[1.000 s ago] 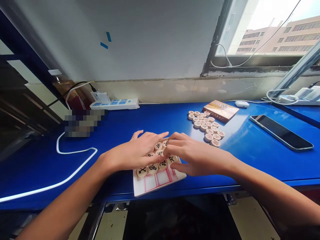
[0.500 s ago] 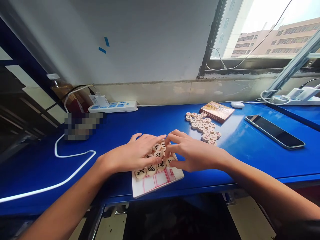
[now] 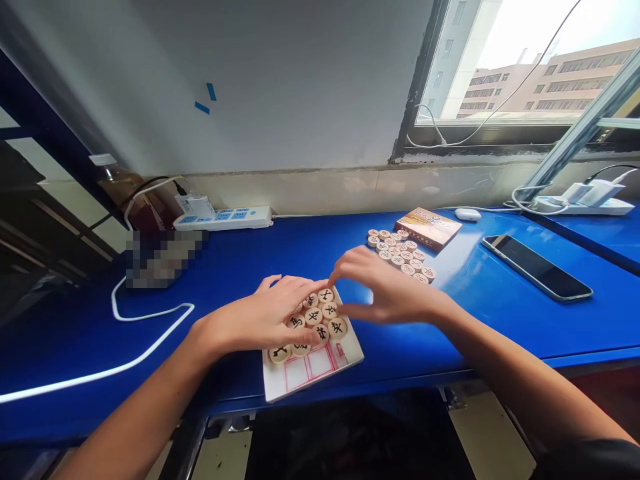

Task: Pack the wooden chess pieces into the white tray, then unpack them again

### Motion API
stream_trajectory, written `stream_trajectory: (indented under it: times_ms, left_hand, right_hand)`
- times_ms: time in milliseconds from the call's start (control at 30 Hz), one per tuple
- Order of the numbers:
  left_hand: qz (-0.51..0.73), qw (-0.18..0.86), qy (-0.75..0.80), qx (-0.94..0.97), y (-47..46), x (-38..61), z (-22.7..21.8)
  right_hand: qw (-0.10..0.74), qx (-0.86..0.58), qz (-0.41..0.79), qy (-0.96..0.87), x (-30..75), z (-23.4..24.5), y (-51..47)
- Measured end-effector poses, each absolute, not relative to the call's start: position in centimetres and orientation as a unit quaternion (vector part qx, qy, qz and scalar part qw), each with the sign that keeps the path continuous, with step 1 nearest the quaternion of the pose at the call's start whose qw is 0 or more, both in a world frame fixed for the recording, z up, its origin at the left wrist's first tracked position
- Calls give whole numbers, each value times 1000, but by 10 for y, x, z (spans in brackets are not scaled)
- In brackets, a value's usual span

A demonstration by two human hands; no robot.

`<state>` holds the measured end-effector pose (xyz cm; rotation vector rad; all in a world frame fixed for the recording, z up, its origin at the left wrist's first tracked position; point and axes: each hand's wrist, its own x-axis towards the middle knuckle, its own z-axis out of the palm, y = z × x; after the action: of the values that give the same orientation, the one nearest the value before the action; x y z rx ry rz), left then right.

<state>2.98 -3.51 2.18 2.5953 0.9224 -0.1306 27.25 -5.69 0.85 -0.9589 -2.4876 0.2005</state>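
Several round wooden Chinese chess pieces with black characters [image 3: 313, 316] stand close together in rows on a white box or board [image 3: 315, 380] printed with pink lines, near the table's front edge. My left hand [image 3: 273, 312] lies over the left and far side of these pieces, fingers stretched and thumb across the near ones; it covers part of them. At their right side, my right hand [image 3: 373, 290] is open, thumb and curved fingers apart with nothing visible between them. Its fingertips are close to the far right piece; whether they touch it I cannot tell.
Chess pieces with red characters [image 3: 395, 248] lie grouped beside a brown cardboard box [image 3: 429, 229]. Farther right are a phone [image 3: 537, 268] and a small white case [image 3: 468, 214]. A power strip [image 3: 225, 218], a bottle [image 3: 120, 183] and a white cable [image 3: 125, 363] are on the left.
My right hand has lifted off the right-hand pieces and moved slightly up and right, uncovering them. My left hand stays over the pieces. The whole view has shifted slightly.
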Motion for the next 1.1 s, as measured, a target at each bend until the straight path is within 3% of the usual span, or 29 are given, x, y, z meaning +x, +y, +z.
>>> stream_trajectory:
  times_ms: [67, 133, 200, 433, 533, 833, 1000, 1100]
  left_hand:
    - [-47, 181, 349, 918, -36, 28, 26]
    - [-48, 167, 375, 910, -41, 23, 30]
    - [-43, 158, 389, 907, -53, 17, 31]
    - [-23, 171, 347, 922, -84, 1, 9]
    - [-4, 181, 341, 922, -74, 3, 7]
    - [91, 193, 266, 940, -32, 28, -13]
    - [227, 199, 271, 914, -26, 25, -29]
    - [247, 173, 317, 899, -25, 22, -31]
  right_hand:
    - [257, -458, 7, -851, 291, 8, -41]
    - [192, -581, -64, -788, 312, 3, -25]
    - [135, -605, -69, -782, 326, -4, -14]
    - [101, -554, -41, -825, 316, -15, -12]
    - [116, -506, 23, -854, 302, -13, -20]
    - [289, -353, 144, -878, 264, 5, -59]
    - [252, -256, 183, -915, 239, -3, -76]
    - [245, -262, 163, -919, 244, -1, -73]
